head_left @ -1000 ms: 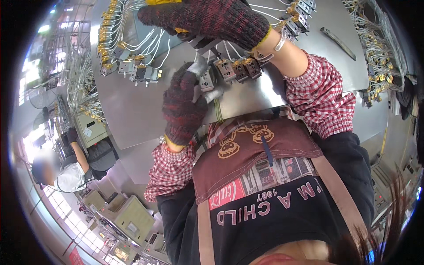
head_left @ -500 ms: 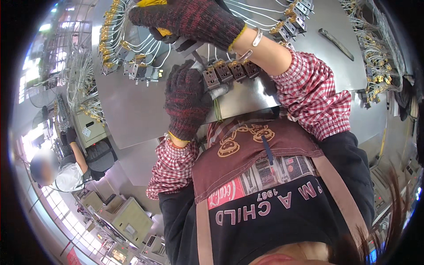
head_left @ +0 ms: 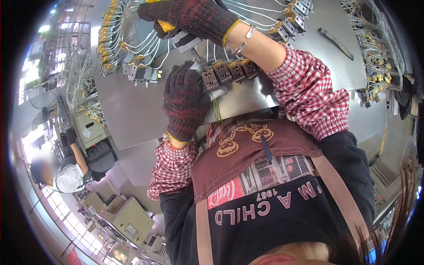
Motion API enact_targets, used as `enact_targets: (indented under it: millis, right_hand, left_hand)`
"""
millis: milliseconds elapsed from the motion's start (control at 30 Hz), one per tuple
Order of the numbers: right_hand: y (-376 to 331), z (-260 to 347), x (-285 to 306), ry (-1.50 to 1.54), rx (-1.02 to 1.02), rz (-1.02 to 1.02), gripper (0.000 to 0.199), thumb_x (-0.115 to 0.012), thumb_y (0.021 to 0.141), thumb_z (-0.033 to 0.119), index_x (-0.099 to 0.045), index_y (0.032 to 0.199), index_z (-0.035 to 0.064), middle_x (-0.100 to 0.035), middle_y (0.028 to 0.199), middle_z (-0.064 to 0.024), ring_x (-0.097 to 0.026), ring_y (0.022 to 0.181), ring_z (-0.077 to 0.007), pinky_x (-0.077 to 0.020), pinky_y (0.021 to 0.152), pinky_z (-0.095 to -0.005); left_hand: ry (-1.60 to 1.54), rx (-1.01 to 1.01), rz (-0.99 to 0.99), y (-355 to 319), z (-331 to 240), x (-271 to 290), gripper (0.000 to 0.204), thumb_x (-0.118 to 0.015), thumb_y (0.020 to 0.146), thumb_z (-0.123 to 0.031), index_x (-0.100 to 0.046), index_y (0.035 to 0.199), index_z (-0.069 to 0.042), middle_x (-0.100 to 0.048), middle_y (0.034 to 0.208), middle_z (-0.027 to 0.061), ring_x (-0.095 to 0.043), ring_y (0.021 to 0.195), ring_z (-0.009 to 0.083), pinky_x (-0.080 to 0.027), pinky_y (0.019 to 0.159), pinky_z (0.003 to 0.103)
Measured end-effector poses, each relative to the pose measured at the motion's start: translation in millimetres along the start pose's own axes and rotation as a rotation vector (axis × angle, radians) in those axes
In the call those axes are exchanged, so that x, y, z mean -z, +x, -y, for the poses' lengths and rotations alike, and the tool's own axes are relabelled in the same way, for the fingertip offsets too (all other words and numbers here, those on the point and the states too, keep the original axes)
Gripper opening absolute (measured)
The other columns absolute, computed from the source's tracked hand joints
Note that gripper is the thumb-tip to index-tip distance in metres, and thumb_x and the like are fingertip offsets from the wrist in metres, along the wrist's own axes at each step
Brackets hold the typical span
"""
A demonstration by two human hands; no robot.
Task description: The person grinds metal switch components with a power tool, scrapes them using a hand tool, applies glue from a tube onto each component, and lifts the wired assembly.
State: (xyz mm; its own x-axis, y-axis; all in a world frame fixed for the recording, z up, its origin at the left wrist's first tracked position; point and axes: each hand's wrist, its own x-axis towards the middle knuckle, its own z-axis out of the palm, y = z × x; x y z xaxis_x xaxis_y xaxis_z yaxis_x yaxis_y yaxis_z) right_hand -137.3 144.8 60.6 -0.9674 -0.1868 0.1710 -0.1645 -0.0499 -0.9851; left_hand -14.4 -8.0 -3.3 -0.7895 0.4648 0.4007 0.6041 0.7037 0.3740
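Observation:
My left hand (head_left: pixel 185 99), in a dark red-and-black knit glove, closes on the end block in a row of dark metal blocks (head_left: pixel 223 73) near the table's front edge. Pale grey coverings show at its thumb and forefinger. Above it, my right hand (head_left: pixel 192 20), gloved alike, is wrapped round a power tool with a yellow-and-black body (head_left: pixel 166 25). The tool's grey front (head_left: pixel 185 41) and metal shaft (head_left: pixel 196 55) point down toward that end block. Whether the tip touches the block is not clear. White wires run up behind the row.
The blocks stand on a shiny metal table (head_left: pixel 128 106). Wired blocks with brass-coloured parts lie at the left (head_left: pixel 141 71) and upper right (head_left: pixel 289 26). A dark flat tool (head_left: pixel 335 43) rests right. More wire bundles (head_left: pixel 377 66) hang beyond. Another person (head_left: pixel 66 174) works far left.
My right hand and the power tool have shifted slightly up, baring more of the tool's grey front. My left hand and the row of blocks have barely moved.

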Motion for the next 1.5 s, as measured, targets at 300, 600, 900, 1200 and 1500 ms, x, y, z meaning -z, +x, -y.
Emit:
enact_targets:
  millis: [300, 600, 900, 1200, 1500]
  right_hand:
    - [-5, 7, 6, -0.016, 0.044, 0.001, 0.063, -0.072, 0.090, 0.034, -0.045, 0.141, 0.0085, -0.065, 0.088, -0.0164, -0.062, 0.067, -0.0207, -0.0529, 0.060, -0.0357]
    - [-13, 22, 5, 0.059, -0.136, -0.017, 0.057, -0.069, 0.092, 0.034, -0.045, 0.138, 0.0080, -0.064, 0.080, -0.0107, -0.060, 0.064, -0.0159, -0.0496, 0.056, -0.0339]
    - [-18, 17, 26, -0.288, 0.525, 0.114, 0.056, -0.067, 0.093, 0.029, -0.046, 0.136, -0.0001, -0.061, 0.103, -0.0147, -0.062, 0.089, -0.0185, -0.0506, 0.077, -0.0292]
    - [3, 5, 1, -0.090, 0.437, -0.065, 0.056, -0.067, 0.092, 0.032, -0.045, 0.135, 0.0041, -0.054, 0.119, -0.0188, -0.058, 0.103, -0.0262, -0.0498, 0.086, -0.0371]
    - [2, 4, -2, -0.111, 0.041, 0.028, 0.060, -0.069, 0.092, 0.038, -0.042, 0.139, 0.0141, -0.060, 0.073, -0.0081, -0.058, 0.061, -0.0187, -0.0505, 0.056, -0.0356]
  left_hand:
    - [0.044, 0.019, 0.039, -4, 2, 0, 0.075, -0.091, 0.061, -0.038, -0.062, 0.121, -0.005, -0.065, 0.111, 0.0172, -0.063, 0.103, 0.0369, -0.051, 0.087, 0.045]
    - [-0.478, 0.482, 0.237, -17, 31, 28, 0.080, -0.089, 0.072, -0.023, -0.051, 0.139, -0.003, -0.061, 0.130, 0.0131, -0.062, 0.117, 0.0268, -0.053, 0.095, 0.039]
    - [-0.196, 0.161, 0.139, 9, -6, 25, 0.068, -0.091, 0.066, -0.026, -0.060, 0.124, -0.006, -0.064, 0.121, 0.0162, -0.066, 0.107, 0.0340, -0.055, 0.086, 0.039]
    - [-0.322, 0.257, 0.099, -5, 3, 6, 0.070, -0.090, 0.066, -0.026, -0.060, 0.127, -0.008, -0.067, 0.117, 0.0138, -0.067, 0.105, 0.0307, -0.054, 0.085, 0.041]
    - [-0.284, 0.212, 0.150, -6, 3, 6, 0.070, -0.086, 0.069, -0.029, -0.060, 0.129, -0.007, -0.067, 0.112, 0.0118, -0.067, 0.096, 0.0303, -0.053, 0.081, 0.040]
